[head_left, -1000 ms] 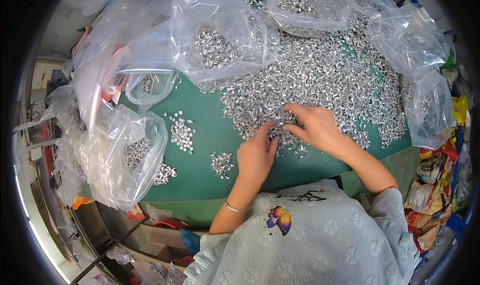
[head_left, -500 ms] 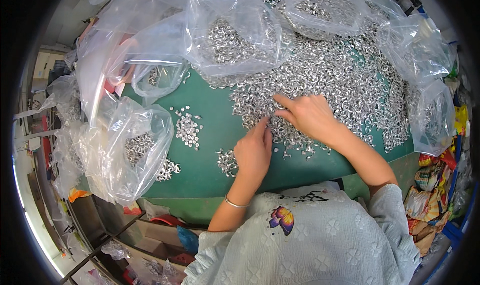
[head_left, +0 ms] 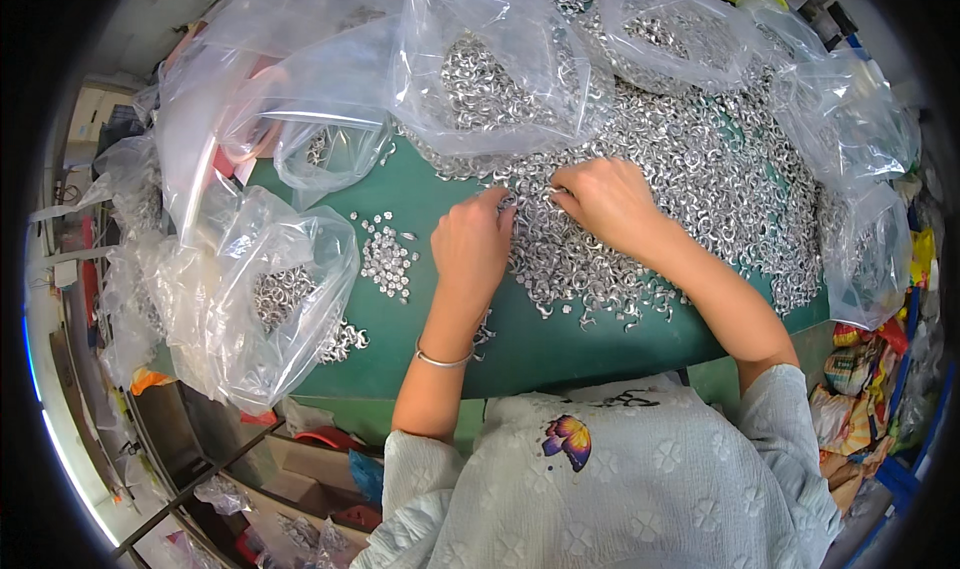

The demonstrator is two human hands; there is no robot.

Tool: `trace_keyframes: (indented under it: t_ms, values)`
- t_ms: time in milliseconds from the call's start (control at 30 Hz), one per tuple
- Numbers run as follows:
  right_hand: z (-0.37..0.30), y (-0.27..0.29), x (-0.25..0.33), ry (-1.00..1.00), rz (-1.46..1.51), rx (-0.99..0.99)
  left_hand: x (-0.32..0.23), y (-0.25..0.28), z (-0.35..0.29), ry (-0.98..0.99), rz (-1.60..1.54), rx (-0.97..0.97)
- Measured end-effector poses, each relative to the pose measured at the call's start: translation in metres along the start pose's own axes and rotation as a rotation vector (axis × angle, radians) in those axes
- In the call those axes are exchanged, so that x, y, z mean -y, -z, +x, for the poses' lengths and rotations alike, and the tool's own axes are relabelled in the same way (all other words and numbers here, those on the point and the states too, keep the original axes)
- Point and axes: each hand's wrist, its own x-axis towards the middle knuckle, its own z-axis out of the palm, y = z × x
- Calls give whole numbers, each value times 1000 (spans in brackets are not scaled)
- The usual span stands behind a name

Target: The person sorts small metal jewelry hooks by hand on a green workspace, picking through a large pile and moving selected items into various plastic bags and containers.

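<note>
The left hand (head_left: 468, 247) and right hand (head_left: 606, 205) meet at mid-frame, over the left edge of a heap (head_left: 690, 204) of curved silver pieces, which spreads across the centre and right of the green table (head_left: 560, 357). On each hand, thumb and forefinger stand close together; whether either pinches a piece, I cannot tell. Left of the hands, a cluster (head_left: 387, 262) of small round pieces lies apart, and a few pieces show beside the left wrist. Judging by amounts, little is set apart and most remains heaped, with more in the bag (head_left: 495, 64) at upper centre.
</note>
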Motion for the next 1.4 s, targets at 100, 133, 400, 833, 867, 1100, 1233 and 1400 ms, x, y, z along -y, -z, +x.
trace_keyframes:
  t_ms: [100, 133, 400, 833, 867, 1100, 1233, 1400]
  values:
    - [-2, 3, -3, -19, 164, -19, 5, 5, -4, 78, -34, 99]
    - [-3, 5, -7, -40, 259, -35, 4, 8, -5, 119, -51, 140]
    - [-15, 26, -36, -295, 1868, 204, 12, 19, -1, 94, -90, 164]
    - [-84, 27, 30, -36, 1276, 226, -49, 12, -69, 1212, -1693, 888]
    - [-89, 22, 37, 215, 1060, 183, -48, 0, -85, 1277, -1857, 848]
    - [-102, 19, 22, 401, 1006, 273, -49, -14, -120, 1317, -1888, 839]
    - [-77, -1, 23, 454, 341, 18, -43, -2, -129, 988, -1856, 1022]
    - [-68, -29, 26, 531, -56, 63, -45, 7, -134, 905, -1711, 1009]
